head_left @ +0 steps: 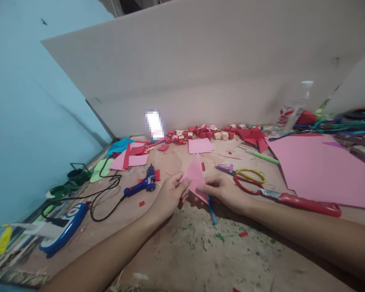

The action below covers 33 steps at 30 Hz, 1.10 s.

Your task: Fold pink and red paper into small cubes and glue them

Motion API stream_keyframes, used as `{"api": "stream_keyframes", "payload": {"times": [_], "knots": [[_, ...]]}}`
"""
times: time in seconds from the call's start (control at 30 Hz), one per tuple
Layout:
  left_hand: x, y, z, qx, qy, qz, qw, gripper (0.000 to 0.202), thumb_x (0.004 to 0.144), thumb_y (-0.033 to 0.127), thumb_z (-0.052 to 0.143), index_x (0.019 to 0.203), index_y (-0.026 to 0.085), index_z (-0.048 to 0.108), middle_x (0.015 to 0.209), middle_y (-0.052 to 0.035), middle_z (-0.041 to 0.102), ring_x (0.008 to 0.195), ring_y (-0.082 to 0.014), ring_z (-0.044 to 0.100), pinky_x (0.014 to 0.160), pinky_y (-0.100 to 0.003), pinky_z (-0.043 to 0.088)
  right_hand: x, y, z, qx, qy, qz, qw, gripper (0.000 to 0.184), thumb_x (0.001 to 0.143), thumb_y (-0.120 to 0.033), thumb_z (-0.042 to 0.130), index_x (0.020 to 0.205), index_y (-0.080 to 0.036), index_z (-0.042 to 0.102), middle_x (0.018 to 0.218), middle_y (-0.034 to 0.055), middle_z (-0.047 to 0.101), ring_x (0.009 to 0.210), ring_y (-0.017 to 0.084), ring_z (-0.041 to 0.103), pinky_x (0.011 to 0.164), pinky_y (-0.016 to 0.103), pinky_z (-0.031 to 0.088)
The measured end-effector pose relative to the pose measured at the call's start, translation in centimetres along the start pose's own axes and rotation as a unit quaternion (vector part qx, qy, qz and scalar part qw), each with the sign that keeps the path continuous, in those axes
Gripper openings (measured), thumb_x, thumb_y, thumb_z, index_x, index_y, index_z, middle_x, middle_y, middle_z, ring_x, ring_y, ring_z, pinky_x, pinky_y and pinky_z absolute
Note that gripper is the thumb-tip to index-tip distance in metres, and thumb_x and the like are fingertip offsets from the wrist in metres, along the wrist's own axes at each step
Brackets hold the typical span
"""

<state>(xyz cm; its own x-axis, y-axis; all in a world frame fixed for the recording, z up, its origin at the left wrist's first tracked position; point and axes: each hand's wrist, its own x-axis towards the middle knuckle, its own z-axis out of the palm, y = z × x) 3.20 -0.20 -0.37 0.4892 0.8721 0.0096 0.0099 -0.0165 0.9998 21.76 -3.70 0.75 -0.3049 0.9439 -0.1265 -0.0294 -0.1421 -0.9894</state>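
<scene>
A small sheet of pink paper (195, 172) is held up over the middle of the table, with its corner pointing away from me. My left hand (172, 190) pinches its left edge between thumb and fingers. On the opposite edge, my right hand (222, 190) grips the same sheet, thumb on top. Beneath the right hand lies a blue pen (212, 213), partly hidden. Just right of that hand rest scissors (246, 178) with one yellow and one red handle loop, and a red-handled cutting tool (307, 202).
A blue glue gun (141, 184) with a black cord lies left. Large pink sheets (322, 170) cover the right side. Along the back are a lit phone (155, 125), several red paper cubes (202, 133), cut pink pieces (200, 145) and a plastic bottle (293, 107). Paper scraps are scattered around.
</scene>
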Motion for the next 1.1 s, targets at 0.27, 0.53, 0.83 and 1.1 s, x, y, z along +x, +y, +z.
{"api": "stream_keyframes", "payload": {"times": [0.27,0.53,0.83,1.1], "knots": [[-0.2,0.1,-0.2,0.012,-0.006,0.002,1.000,0.040,0.093,0.054,0.064,0.078,0.020,0.049,0.052,0.0101,0.039,0.041,-0.0067,0.037,0.039,-0.017,0.032,0.0,0.1,-0.1,0.019,0.004,0.000,1.000,0.046,0.072,-0.056,0.082,0.063,-0.013,0.069,0.057,0.0020,0.063,0.054,0.014,0.058,0.055,0.026,0.046],[-0.4,0.8,0.1,0.048,-0.014,-0.008,0.999,0.032,0.090,0.049,0.067,0.090,0.019,0.058,0.055,0.0081,0.049,0.042,-0.0077,0.037,0.042,-0.019,0.028,0.4,1.2,-0.5,0.043,0.085,-0.061,0.994,0.054,0.076,-0.060,0.077,0.055,-0.018,0.051,0.049,-0.0056,0.042,0.047,0.008,0.036,0.047,0.024,0.024],[-0.9,1.0,0.9,0.177,-0.040,0.002,0.983,0.029,0.085,0.036,0.070,0.065,0.015,0.064,0.064,0.0010,0.056,0.062,-0.0125,0.046,0.059,-0.024,0.033,0.8,1.2,-0.5,0.058,0.127,-0.070,0.988,0.056,0.073,-0.063,0.079,0.056,-0.019,0.048,0.050,-0.0037,0.048,0.046,0.008,0.040,0.045,0.024,0.022],[-0.8,1.2,0.5,0.156,-0.050,-0.002,0.987,0.036,0.090,0.040,0.061,0.063,0.017,0.057,0.056,0.0038,0.047,0.052,-0.0111,0.042,0.052,-0.024,0.030,0.4,0.4,-0.7,-0.017,0.079,-0.032,0.996,0.044,0.069,-0.051,0.086,0.057,-0.013,0.066,0.043,-0.0034,0.048,0.042,0.007,0.035,0.045,0.025,0.020]]}}
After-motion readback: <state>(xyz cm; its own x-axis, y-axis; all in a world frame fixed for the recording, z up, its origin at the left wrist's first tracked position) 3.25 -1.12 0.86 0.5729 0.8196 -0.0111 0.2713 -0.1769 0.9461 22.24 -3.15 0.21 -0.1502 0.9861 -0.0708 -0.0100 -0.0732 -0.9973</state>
